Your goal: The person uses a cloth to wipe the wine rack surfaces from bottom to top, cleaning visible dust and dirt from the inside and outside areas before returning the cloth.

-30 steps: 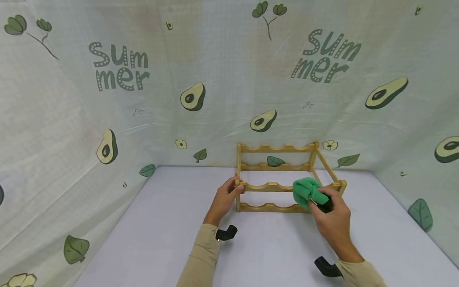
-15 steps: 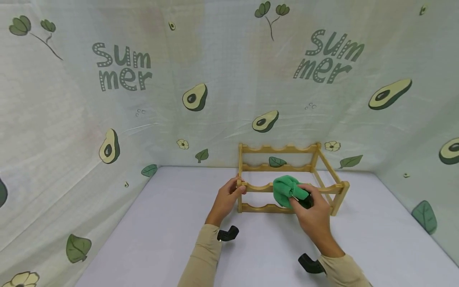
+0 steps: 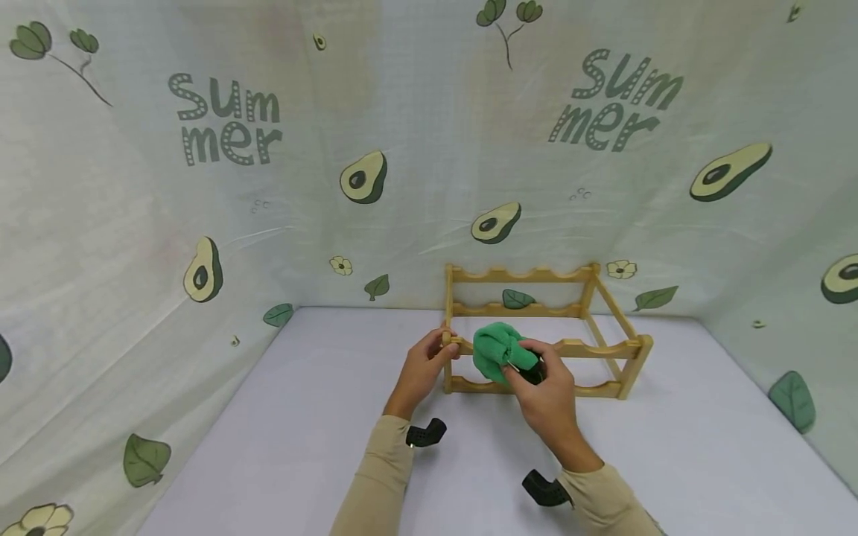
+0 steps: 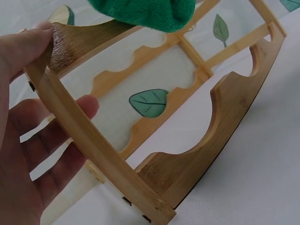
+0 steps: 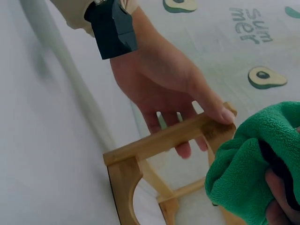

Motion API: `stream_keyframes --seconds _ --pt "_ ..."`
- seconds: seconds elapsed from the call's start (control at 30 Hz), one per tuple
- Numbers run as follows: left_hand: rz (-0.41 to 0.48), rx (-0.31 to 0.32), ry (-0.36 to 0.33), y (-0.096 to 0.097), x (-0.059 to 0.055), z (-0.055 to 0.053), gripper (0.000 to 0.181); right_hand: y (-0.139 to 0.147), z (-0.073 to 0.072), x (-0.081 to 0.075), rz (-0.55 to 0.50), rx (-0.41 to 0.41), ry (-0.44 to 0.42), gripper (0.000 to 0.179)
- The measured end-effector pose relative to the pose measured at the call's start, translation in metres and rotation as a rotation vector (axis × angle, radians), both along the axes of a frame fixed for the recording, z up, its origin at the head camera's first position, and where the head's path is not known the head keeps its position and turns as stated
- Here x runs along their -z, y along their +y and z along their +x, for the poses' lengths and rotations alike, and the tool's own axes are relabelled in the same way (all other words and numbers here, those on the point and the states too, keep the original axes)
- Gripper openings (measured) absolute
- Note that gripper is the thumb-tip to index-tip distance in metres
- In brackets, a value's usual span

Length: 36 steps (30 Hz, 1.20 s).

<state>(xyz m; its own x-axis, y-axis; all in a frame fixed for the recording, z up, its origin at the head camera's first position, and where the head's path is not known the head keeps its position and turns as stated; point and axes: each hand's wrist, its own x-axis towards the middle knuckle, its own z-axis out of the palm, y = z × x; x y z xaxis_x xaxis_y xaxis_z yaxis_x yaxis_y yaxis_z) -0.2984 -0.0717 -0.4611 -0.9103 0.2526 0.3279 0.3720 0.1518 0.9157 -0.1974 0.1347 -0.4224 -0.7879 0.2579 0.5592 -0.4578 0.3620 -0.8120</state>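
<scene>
A wooden rack [image 3: 595, 348] with scalloped rails stands on the white table near the back. My left hand [image 3: 417, 376] grips its left front upright; in the left wrist view the thumb lies over the top corner of the upright [image 4: 89, 131] and the fingers reach behind it. Bunched green cloth [image 3: 494, 348] sits at the front upper rail, pinched between thumb and fingers of my right hand [image 3: 551, 398]. A black part, whose kind I cannot tell, shows beside the cloth [image 5: 248, 164]. The cloth hides part of the rail.
The white table [image 3: 322, 447] reaches back to a pale hanging sheet [image 3: 415, 112] printed with avocados, leaves and lettering. A black camera mount [image 3: 426, 432] sticks out from the left wrist, another camera mount [image 3: 544, 488] from the right.
My right hand has moved left along the front rail with the green cloth, from near the right end to the left half. The left hand has kept its hold on the rack.
</scene>
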Motion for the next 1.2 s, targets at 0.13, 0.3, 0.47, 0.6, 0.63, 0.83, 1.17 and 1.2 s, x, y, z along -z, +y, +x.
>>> stream_keyframes --seconds 0.13,0.3,0.47,0.6,0.63,0.83,1.17,1.2 --pt "-0.006 0.015 -0.007 0.000 0.000 0.000 0.032 -0.008 -0.004 0.000 -0.023 -0.017 -0.008 0.044" --pt "-0.009 0.055 -0.011 -0.001 -0.002 -0.001 0.035 -0.014 -0.007 -0.001 -0.071 -0.048 -0.029 0.042" --pt "0.023 0.093 0.026 -0.002 -0.001 -0.002 0.035 -0.019 -0.010 -0.002 -0.099 -0.072 -0.057 0.042" --pt "0.022 0.108 0.091 -0.003 0.000 -0.003 0.033 -0.021 -0.013 -0.003 -0.126 -0.076 -0.075 0.041" --pt "0.022 0.113 0.097 -0.003 0.000 -0.003 0.034 -0.021 -0.014 -0.003 -0.133 -0.076 -0.076 0.041" --pt "0.028 0.104 0.084 -0.004 0.000 -0.004 0.042 -0.023 -0.018 -0.002 -0.186 -0.099 -0.054 0.041" --pt "0.045 0.010 0.068 0.001 -0.006 0.007 0.029 -0.021 -0.015 -0.013 -0.279 -0.117 0.044 0.041" --pt "0.049 0.008 0.068 0.002 -0.009 0.010 0.027 -0.019 -0.015 -0.014 -0.289 -0.115 0.054 0.041"
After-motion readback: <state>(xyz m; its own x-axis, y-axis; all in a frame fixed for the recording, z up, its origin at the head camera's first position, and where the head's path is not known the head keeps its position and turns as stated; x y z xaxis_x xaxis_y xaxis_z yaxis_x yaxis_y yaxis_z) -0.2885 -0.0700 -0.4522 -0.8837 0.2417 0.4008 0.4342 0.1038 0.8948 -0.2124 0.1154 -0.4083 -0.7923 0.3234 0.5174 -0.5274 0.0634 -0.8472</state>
